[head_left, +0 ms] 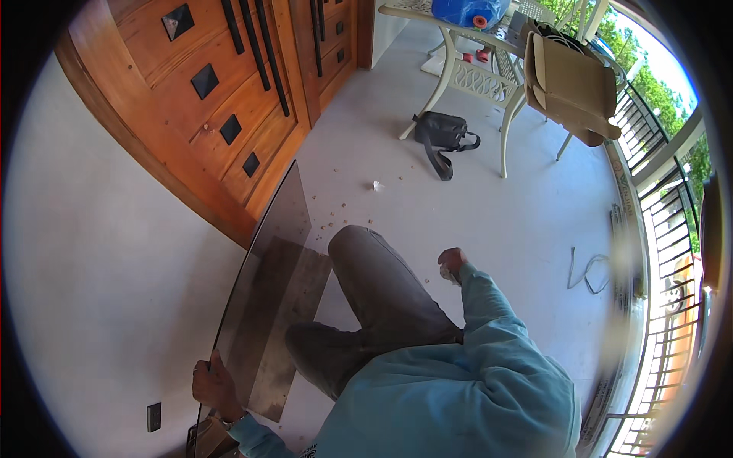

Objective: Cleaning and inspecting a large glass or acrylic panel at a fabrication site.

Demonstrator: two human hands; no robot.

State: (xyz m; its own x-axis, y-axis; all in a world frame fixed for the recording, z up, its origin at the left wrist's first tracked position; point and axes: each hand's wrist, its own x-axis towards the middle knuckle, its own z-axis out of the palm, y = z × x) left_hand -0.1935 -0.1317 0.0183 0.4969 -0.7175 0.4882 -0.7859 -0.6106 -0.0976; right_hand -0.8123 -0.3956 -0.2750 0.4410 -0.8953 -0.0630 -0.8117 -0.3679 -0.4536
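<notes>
My left hand (pixel 217 388) is wrapped round the edge of a dark tinted glass panel (pixel 289 202), which stands on its side close to the wall. A brown board (pixel 289 347) lies flat on the floor beside the panel, and part of it shows through the glass. Out to the right, my right hand (pixel 453 262) is closed round a small crumpled whitish wad (pixel 447 272), perhaps paper or thin plastic. My bent knees in grey trousers are between the two hands.
Small brown bits (pixel 332 224) and a white scrap (pixel 377 185) litter the floor. Farther off are a black bag (pixel 443 130), a cream metal table (pixel 481 80) and a cardboard box (pixel 565 84). Wooden doors (pixel 221 99) stand left; a wire loop (pixel 588 276) and railing (pixel 672 206) are right.
</notes>
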